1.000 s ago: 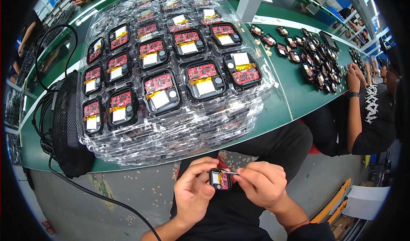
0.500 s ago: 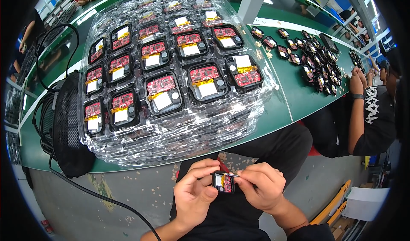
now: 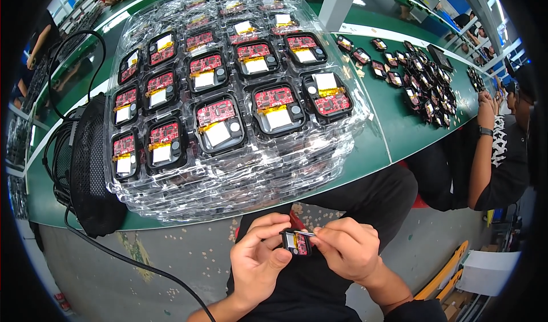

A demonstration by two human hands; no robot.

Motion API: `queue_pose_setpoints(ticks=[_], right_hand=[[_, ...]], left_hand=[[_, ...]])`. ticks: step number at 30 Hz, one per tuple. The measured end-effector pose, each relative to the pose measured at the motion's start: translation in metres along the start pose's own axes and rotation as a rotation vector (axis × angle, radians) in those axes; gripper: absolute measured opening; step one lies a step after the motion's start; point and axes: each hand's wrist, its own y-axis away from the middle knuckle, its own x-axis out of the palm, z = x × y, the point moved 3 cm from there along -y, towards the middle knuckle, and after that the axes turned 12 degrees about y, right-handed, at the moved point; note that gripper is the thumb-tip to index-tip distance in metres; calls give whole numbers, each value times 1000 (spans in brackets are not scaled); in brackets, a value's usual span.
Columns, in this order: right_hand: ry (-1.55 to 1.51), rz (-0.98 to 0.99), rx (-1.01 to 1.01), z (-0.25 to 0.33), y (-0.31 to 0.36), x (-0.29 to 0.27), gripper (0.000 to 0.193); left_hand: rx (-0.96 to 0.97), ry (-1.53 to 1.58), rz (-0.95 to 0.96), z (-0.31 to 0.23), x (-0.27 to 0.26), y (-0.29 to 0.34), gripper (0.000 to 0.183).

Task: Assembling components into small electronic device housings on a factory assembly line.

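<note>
1 open unit in my left hand, a slim tool at its edge

I hold a small black-framed unit (image 3: 297,243) above my lap, just in front of the worktop (image 3: 374,144). My left hand (image 3: 258,262) is curled around its left side, gripping it between thumb and fingers. My right hand (image 3: 349,250) is closed in a pinch on a slim silvery tool (image 3: 306,234), which lies across the unit's upper edge; I cannot tell its exact kind or whether its tip is touching.

As far as I can judge, the unit is partway along: the red circuit board, white block and yellow strip sit inside the frame, but the face towards me is uncovered and the tool is at it, so work on this piece looks unfinished.

Ahead of me stands a stack of clear plastic trays (image 3: 242,193). The top tray's front row holds 5 larger-looking units, also open, with red boards and white blocks showing; 1 at the right end faces the opposite way. To the right, a loose heap of units (image 3: 425,88) lies outside the trays. I cannot tell which of these are finished.

A black mesh bag (image 3: 94,170) sits left of the stack.
</note>
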Motion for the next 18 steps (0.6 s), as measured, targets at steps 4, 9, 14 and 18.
queue_pose_setpoints(ticks=[4, 9, 14, 18], right_hand=[[-9, -26, 42, 0, 4, 2, 22], [-43, -28, 54, -1, 5, -4, 22], [-63, 6, 48, -2, 5, -2, 22], [-19, -21, 50, 1, 8, -1, 22]], left_hand=[[-36, 29, -1, -2, 0, 1, 50], [-53, 26, 18, -2, 1, 2, 49], [-61, 25, 33, -2, 3, 1, 49], [-78, 37, 15, -1, 4, 3, 47]])
